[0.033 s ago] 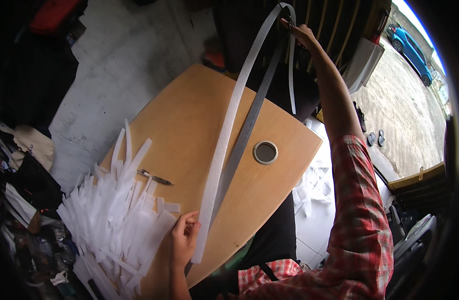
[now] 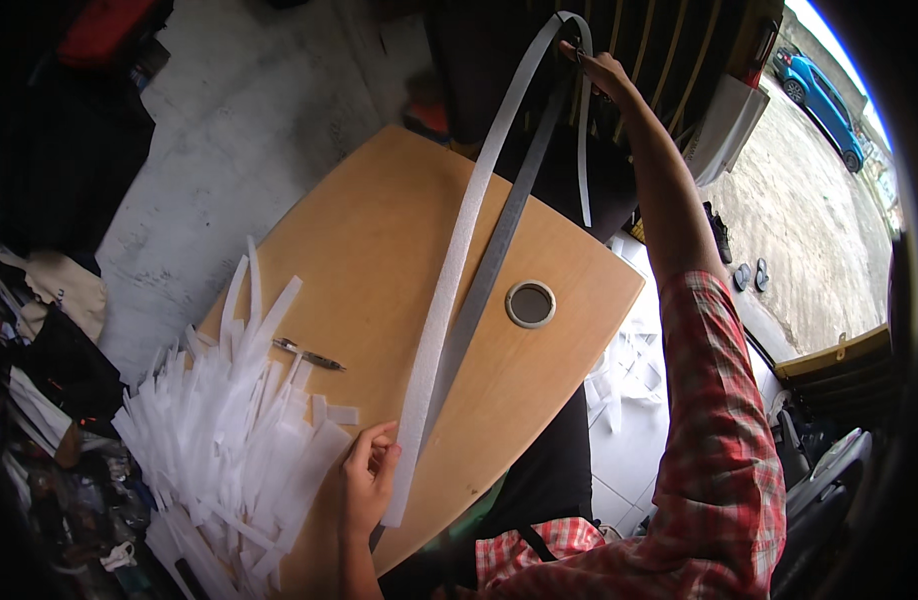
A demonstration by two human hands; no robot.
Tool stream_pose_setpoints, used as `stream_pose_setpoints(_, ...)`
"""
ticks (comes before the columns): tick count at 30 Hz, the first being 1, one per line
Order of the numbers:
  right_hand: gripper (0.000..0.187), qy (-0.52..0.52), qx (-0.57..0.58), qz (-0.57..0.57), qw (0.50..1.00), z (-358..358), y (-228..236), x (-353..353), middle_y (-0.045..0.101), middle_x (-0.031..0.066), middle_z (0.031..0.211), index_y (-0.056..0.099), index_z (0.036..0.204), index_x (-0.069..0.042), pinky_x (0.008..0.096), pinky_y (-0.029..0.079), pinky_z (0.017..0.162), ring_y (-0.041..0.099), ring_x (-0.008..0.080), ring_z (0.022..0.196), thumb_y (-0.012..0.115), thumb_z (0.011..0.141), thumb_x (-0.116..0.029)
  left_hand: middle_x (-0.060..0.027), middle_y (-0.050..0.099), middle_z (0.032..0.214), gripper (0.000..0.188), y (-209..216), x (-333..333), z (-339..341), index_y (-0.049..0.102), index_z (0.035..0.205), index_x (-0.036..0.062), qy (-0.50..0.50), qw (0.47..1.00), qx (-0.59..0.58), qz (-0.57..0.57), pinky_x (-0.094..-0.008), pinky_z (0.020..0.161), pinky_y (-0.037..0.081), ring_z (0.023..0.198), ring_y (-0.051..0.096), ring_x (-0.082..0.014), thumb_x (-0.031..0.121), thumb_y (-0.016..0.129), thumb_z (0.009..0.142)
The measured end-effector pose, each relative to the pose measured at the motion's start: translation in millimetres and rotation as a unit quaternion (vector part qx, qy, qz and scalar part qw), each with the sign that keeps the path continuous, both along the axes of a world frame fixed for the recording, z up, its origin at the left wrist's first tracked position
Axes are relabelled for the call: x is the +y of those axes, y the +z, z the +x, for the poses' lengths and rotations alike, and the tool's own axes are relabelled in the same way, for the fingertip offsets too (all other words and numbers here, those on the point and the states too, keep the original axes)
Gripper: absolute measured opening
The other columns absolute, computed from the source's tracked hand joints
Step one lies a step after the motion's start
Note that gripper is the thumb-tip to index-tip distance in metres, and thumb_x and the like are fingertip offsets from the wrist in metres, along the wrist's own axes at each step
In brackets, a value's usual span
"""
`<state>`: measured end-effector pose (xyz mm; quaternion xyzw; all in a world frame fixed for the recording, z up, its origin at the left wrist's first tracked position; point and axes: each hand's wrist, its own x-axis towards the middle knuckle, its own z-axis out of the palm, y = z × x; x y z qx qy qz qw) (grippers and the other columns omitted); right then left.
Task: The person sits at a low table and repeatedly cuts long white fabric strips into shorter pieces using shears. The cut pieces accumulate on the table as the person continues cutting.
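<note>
A long white foam-like strip [image 2: 447, 280] runs up the wooden board [image 2: 359, 240] and bends over in a loop at the far end. Beneath it, a grey straightedge [image 2: 494, 255] lies along the board. My right hand [image 2: 601, 74] is stretched out at that loop, fingers closed around a dark handle that looks like scissors [image 2: 579, 52]; the blades are hard to make out. Close to the strip's near end, my left hand [image 2: 372, 470] rests with fingers loosely curled and apart, the fingertips at the strip's left edge. Nothing shows in its grasp.
A heap of cut white strips [image 2: 229, 430] covers the board's left side, beside a pen-like cutter [image 2: 311, 354]. A tape roll [image 2: 531, 304] lies at the right. More white strips [image 2: 627, 370] are on the tiled floor. Dark clutter [image 2: 74, 500] fills the lower left.
</note>
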<state>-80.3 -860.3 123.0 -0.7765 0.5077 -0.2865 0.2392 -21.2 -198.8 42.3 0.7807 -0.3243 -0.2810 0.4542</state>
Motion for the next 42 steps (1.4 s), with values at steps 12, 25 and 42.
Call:
stream_pose_setpoints(12, 0.083, 0.131, 0.079, 0.397, 0.905, -18, -54, 21, 0.047, -0.0027, 0.055, 0.048, 0.064, -0.014, 0.0286, 0.036, 0.055, 0.056, 0.0147, 0.058, 0.035, 0.069, -0.095, -0.0155, 0.059, 0.092, 0.024, -1, 9, -5, 0.061, 0.114, 0.0005, 0.036, 0.987, -0.154, 0.033, -0.0374, 0.069, 0.05, 0.079, 0.061, -0.0272, -0.001, 0.055, 0.091)
stream_pose_setpoints(25, 0.092, 0.268, 0.073, 0.477, 0.834, -79, -38, 64, 0.056, 0.0046, 0.076, 0.054, 0.078, -0.004, 0.0281, 0.044, 0.052, 0.058, 0.0178, 0.062, 0.031, 0.074, -0.093, -0.0177, 0.059, 0.095, 0.019, -25, 18, -14, 0.061, 0.11, 0.0002, 0.062, 0.965, -0.255, 0.008, -0.0439, 0.075, 0.048, 0.087, 0.06, -0.0374, 0.002, 0.052, 0.093)
stream_pose_setpoints(42, 0.095, 0.477, 0.025, 0.495, 0.726, -173, -83, 428, 0.056, 0.0048, 0.086, 0.055, 0.114, 0.001, 0.0271, 0.035, 0.064, 0.052, 0.0125, 0.067, 0.032, 0.081, -0.085, -0.0048, 0.061, 0.099, 0.019, -37, 125, -13, 0.07, 0.106, 0.0068, 0.079, 0.945, -0.317, -0.018, -0.0388, 0.09, 0.041, 0.096, 0.056, -0.0257, 0.01, 0.064, 0.088)
